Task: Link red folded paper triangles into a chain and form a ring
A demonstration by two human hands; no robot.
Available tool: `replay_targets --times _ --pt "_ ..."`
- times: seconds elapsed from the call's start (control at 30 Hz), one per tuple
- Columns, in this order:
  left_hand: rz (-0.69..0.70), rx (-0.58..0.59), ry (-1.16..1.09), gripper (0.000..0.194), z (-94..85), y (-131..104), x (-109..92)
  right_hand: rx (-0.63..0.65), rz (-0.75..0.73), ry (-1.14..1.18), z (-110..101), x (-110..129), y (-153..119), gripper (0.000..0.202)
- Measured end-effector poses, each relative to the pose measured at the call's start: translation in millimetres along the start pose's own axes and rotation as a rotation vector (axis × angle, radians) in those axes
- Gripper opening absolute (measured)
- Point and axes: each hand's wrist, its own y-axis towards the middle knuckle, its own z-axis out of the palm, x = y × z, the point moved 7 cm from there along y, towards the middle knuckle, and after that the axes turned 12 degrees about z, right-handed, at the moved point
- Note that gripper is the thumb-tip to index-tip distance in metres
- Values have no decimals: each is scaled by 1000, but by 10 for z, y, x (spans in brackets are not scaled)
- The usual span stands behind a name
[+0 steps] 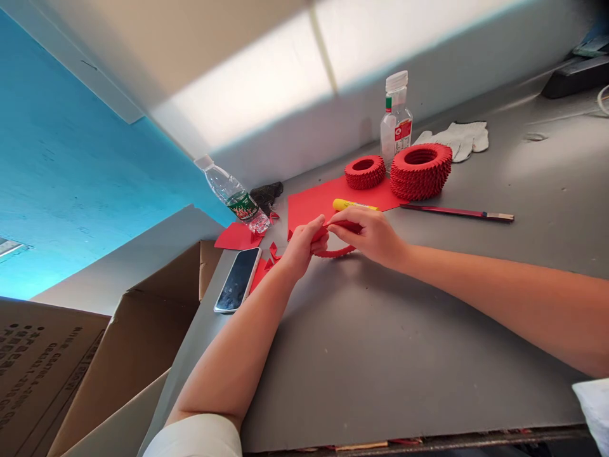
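My left hand (304, 246) and my right hand (371, 233) meet over the grey table, fingers closed around a red folded-paper strip (351, 225) that runs between them. Below and between the hands a curved red paper piece (335, 252) shows, partly hidden. Just behind my right hand lies a yellow glue stick (349, 205) on a red sheet (311, 198). Two spiky red paper rings, a small one (365, 172) and a larger one (421, 171), stand farther back. Small red folded pieces (273, 255) lie left of my left hand.
A phone (238, 280) lies near the table's left edge. A tilted water bottle (235, 197), a clear bottle (396, 120), a white glove (459, 139) and a dark red stick (457, 212) surround the sheet. Open cardboard boxes (137, 317) stand left of the table.
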Motion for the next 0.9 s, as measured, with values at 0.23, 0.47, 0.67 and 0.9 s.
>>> replay_targets --times 0.23,0.47,0.67,0.9 --pt "-3 10 -15 43 15 1 -7 -35 -37 -18 -3 -2 -4 14" --pt "8 39 -7 42 27 -1 -17 -8 -8 1 2 -13 23 15" --pt "-9 49 2 44 41 -8 -26 153 138 75 32 -39 58 17" --pt "-93 39 33 45 68 -46 -27 210 254 212 49 -73 83 15"
